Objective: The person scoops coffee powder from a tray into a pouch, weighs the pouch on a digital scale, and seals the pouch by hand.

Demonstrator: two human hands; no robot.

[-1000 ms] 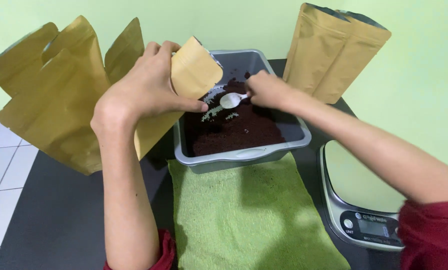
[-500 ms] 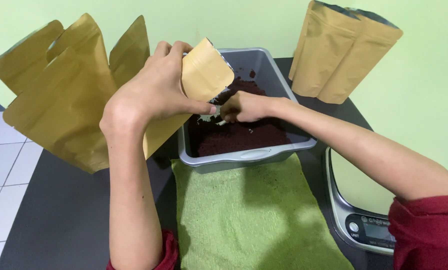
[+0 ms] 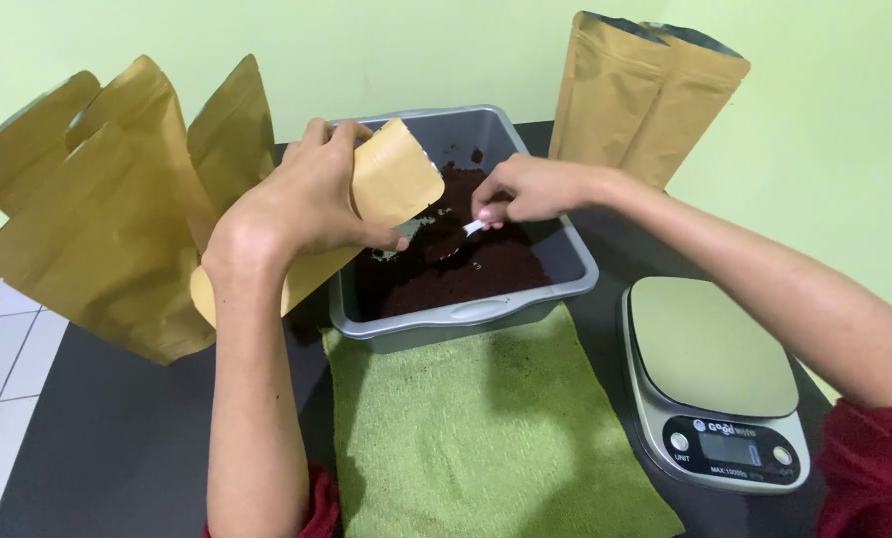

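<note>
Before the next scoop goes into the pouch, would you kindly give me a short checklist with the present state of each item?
1. Left hand grips the tan pouch over the grey tub: ok.
2. Pouch mouth open toward the spoon: cannot tell, only its outside shows.
3. Right hand holds the white spoon, its bowl down in the dark grounds: ok.
4. Spoon loaded: cannot tell.
5. Green towel lies in front of the tub to catch spills: ok.
6. Scale platform bare: ok.

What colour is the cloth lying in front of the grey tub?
Green; the cloth shows plainly in the head view.
</note>
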